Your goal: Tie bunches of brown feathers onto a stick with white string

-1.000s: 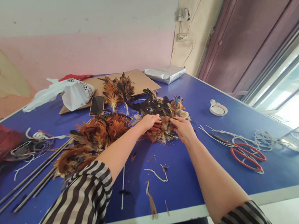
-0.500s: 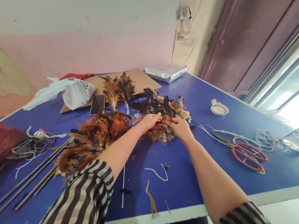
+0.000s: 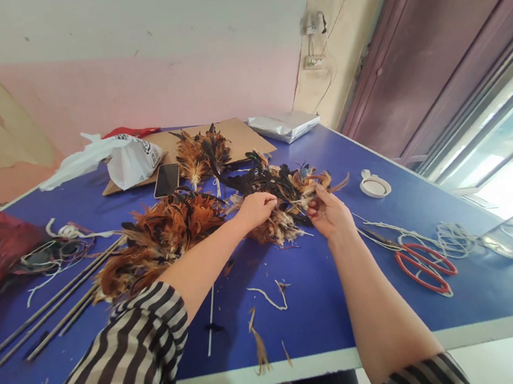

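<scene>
Right fingers [image 3: 323,192] pinch feathers [image 3: 323,179], left fingers [image 3: 267,201] curl with hold unclear, one phone [image 3: 167,180] beyond.

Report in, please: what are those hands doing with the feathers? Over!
Left hand curled closed at the feather pile. Right hand pinching brown feathers beside it. Scissors off to the right, not blocking the hands.

Glossy, ruffled feathers [image 3: 180,222] spread over a smooth counter [image 3: 320,316] with a soft sheen, amid metal-bladed scissors [image 3: 399,248], matt cardboard [image 3: 244,137], a thin, crinkled plastic bag [image 3: 129,161], a shiny silvery packet [image 3: 283,127] and, nearest us, striped cloth sleeves [image 3: 117,355].
</scene>
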Demonstrator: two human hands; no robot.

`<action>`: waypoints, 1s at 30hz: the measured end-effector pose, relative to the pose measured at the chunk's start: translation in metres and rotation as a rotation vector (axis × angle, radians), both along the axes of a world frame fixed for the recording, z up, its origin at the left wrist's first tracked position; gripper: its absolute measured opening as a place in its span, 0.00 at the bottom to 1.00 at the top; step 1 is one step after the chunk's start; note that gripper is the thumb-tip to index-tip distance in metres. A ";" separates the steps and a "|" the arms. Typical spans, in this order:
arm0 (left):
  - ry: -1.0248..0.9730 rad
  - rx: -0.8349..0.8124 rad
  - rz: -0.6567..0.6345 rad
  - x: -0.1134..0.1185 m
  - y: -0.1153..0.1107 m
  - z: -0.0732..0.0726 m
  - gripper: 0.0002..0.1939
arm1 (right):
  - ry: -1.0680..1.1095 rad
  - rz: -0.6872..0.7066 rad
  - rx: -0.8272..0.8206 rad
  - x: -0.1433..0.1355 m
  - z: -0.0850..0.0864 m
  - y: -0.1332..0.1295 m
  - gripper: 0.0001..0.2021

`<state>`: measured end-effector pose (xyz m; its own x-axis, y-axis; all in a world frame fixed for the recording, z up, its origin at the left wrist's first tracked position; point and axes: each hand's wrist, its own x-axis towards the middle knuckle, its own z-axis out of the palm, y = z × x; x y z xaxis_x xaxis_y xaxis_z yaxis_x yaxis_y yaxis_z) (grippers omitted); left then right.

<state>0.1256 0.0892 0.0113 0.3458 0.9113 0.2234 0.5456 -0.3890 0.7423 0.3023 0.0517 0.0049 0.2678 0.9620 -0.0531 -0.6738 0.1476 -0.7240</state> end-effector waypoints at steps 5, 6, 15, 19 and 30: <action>-0.051 0.141 0.091 -0.007 -0.027 0.022 0.11 | -0.005 0.017 -0.038 -0.009 -0.003 0.001 0.15; -0.095 0.055 0.094 -0.008 -0.033 0.022 0.11 | -0.004 0.024 -0.039 -0.011 -0.003 0.001 0.15; -0.044 -0.324 0.038 -0.020 -0.040 0.000 0.11 | 0.134 0.075 0.006 -0.010 0.001 -0.005 0.10; -0.015 0.109 0.154 -0.032 -0.037 0.010 0.07 | 0.154 0.079 0.014 -0.008 0.002 -0.006 0.08; -0.811 -1.212 -0.118 0.001 -0.074 0.015 0.18 | 0.090 0.196 0.118 -0.022 0.002 -0.014 0.10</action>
<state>0.1262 0.0152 0.0265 0.5860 0.6545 -0.4777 -0.1621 0.6723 0.7223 0.2804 0.0382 0.0074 0.0751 0.9960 0.0477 -0.7592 0.0881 -0.6448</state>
